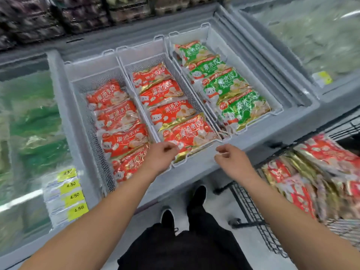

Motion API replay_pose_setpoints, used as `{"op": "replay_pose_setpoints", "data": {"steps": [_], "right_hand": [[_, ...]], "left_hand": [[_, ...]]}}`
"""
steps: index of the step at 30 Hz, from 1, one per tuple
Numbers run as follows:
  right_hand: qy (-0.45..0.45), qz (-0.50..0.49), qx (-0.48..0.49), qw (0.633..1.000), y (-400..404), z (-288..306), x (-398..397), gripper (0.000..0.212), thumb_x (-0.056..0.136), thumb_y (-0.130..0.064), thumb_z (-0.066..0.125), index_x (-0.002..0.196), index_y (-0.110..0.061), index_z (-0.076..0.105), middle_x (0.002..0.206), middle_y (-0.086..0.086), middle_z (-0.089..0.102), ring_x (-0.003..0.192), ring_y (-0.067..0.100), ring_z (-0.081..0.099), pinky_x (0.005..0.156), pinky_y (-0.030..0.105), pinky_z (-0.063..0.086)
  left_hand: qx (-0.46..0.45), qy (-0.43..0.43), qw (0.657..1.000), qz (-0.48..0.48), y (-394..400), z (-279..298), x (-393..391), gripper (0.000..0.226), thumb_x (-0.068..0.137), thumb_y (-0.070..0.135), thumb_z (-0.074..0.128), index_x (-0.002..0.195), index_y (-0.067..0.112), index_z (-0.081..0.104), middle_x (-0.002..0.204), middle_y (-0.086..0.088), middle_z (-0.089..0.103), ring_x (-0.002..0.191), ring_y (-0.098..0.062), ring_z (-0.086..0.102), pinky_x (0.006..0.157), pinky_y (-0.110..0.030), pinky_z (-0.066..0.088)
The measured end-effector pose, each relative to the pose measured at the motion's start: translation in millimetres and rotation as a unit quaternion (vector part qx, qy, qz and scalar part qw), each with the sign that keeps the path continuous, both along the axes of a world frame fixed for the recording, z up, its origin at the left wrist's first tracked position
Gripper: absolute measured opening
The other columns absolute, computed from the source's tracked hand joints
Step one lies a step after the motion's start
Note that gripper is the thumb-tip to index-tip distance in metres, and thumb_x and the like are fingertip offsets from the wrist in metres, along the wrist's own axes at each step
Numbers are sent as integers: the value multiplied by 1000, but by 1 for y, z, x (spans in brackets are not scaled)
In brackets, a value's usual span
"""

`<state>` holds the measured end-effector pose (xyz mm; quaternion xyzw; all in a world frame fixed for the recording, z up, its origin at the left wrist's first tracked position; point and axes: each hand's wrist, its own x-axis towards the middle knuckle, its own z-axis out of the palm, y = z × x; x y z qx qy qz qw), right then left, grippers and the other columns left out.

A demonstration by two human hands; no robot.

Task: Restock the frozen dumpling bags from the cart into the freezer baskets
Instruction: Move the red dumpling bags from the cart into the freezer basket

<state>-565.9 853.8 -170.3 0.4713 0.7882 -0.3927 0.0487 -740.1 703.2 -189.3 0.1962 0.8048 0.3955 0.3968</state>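
Frozen dumpling bags sit in three white wire baskets inside the open chest freezer [253, 133]: left basket [81, 94] has four red bags [118, 117] in a row, middle basket [140, 55] four red bags [169, 106] with the nearest red bag [192, 133] lying highest at the front rim, right basket [210, 34] four green bags [224, 80]. More red bags [303, 172], piled loosely, lie in the black wire cart [251, 209] at right, beside the freezer front. Left hand [161, 154] hovers over the front edge of the middle basket, just at the near corner of the nearest red bag, fingers loosely curled, grip released, holding nothing; touching or not, cannot tell. Right hand [229, 158] hovers over the freezer's front rim, just right of that bag, fingers loosely curled, grip also released and holding nothing. Hands are near each other, both forearms bare. Below, black trousers and black shoes [196, 193] stand on the floor between freezer and cart. Yellow price tags [72, 195] reading 4.50 are stuck on the freezer's sliding glass lid at left; green packages show blurred under that glass. Another glass-topped freezer stands at right with a yellow label [322, 78]. Shelves of dark packaged goods run along the back, blurred.
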Motion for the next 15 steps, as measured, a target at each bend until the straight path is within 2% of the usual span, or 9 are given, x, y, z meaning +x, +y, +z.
{"op": "replay_pose_setpoints", "data": {"steps": [5,8,10,13,15], "right_hand": [[0,-97,14,995,-39,10,70,27,91,-23,62,118,-19,64,111,1,65,104,18,60,86,29,44],[2,-156,13,988,-55,9,112,26,90,-22,62,116,-20,64,119,0,64,99,16,61,81,27,43],[1,-202,6,979,-64,8,141,25,90,-22,62,115,-19,64,113,0,65,94,17,62,78,29,46],[10,-263,-3,965,-76,6,188,28,90,-21,61,118,-18,64,110,-1,65,102,19,63,85,30,49],[8,-292,-7,956,-83,4,213,28,90,-21,61,118,-19,64,108,-3,64,102,16,61,83,27,46]], "left_hand": [[16,-6,997,-79,-2,10,46,15,88,20,70,103,20,74,98,0,73,94,-22,69,91,-44,56],[20,-8,991,-129,4,10,75,24,74,33,71,96,24,74,88,3,72,83,-20,69,90,-45,57],[16,-13,987,-162,11,6,98,22,64,41,65,84,31,70,80,5,71,77,-19,67,88,-45,57],[17,-27,977,-210,23,1,136,27,58,49,64,81,37,69,83,3,72,77,-18,67,87,-45,58],[17,-27,971,-239,29,2,158,23,63,45,68,84,35,69,87,-1,74,74,-16,64,85,-39,56]]}}
